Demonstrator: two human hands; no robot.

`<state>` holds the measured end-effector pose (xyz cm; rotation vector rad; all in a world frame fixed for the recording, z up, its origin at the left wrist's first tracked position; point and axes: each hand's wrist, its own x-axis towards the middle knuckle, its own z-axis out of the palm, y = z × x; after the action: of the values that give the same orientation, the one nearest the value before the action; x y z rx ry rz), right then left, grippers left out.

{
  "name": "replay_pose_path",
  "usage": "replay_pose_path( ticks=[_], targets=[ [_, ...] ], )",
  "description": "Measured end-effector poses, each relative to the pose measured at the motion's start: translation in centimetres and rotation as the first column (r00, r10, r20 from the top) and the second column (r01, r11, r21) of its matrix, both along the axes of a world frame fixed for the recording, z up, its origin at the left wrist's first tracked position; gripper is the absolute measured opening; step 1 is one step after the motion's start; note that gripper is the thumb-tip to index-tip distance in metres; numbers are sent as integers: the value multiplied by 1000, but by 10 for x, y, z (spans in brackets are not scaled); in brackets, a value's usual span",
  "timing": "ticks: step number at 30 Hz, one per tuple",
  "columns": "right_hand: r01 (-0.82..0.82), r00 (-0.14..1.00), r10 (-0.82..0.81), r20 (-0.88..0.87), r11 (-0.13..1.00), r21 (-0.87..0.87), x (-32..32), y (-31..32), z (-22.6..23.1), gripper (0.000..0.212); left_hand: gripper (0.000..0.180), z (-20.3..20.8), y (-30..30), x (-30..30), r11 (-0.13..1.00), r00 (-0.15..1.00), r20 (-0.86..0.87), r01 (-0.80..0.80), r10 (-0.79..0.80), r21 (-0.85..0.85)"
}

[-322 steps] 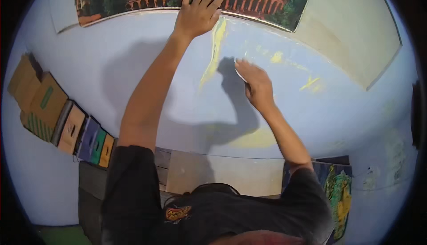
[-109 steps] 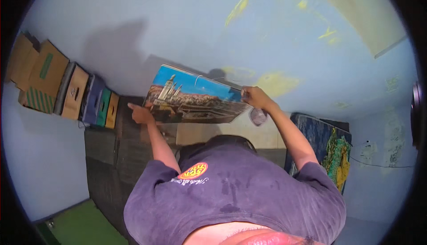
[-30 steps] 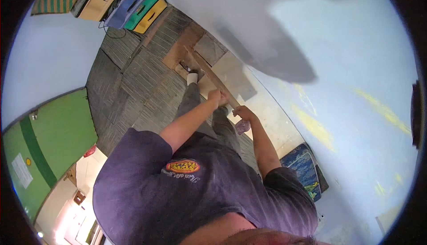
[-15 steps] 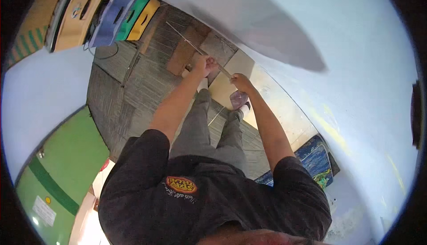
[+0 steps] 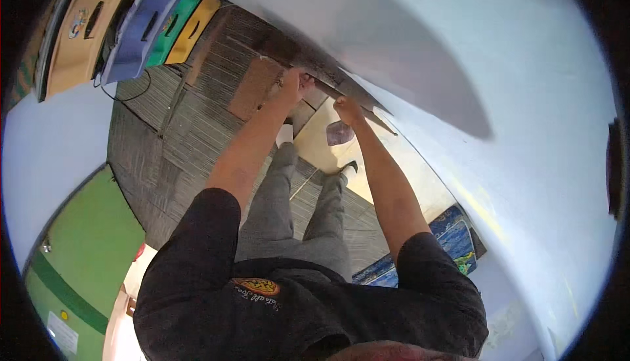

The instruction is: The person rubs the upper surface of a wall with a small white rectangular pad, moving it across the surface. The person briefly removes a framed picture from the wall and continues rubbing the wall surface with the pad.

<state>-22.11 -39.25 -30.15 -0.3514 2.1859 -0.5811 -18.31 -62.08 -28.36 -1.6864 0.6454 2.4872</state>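
Left hand (image 5: 295, 87), right hand (image 5: 348, 110) gripping panel (image 5: 327, 90) | bag (image 5: 340, 134) — contents unclear | drawers (image 5: 141, 30) — insides hidden

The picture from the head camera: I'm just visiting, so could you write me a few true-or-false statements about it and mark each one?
1. The left hand and the right hand both hold a thin panel. True.
2. The two hands are clasped together. False: they are apart, with a stretch of the panel between them.
3. A translucent purplish pouch appears just below the right hand. True.
4. The green door is at the upper right. False: it is at the lower left.
5. The yellow box front is next to the green box front. True.
6. The trousers are red. False: they are grey.
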Motion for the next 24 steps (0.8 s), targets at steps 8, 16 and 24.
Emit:
replay_pose_path(
  ticks=[8, 16, 24],
  targets=[
    [-56, 992, 46, -116, 995, -77, -3, 1, 3, 28, 25, 26, 13, -2, 997, 998, 25, -65, 66, -35],
    [-46, 993, 31, -114, 991, -129, 22, 26, -35, 32, 23, 60, 30, -4, 990, 959, 260, -91, 116, -105],
    [-267, 953, 253, -164, 962, -64, 18, 6, -36, 24, 22, 0, 7, 9, 997, 995, 60, -77, 78, -27]
  ],
)
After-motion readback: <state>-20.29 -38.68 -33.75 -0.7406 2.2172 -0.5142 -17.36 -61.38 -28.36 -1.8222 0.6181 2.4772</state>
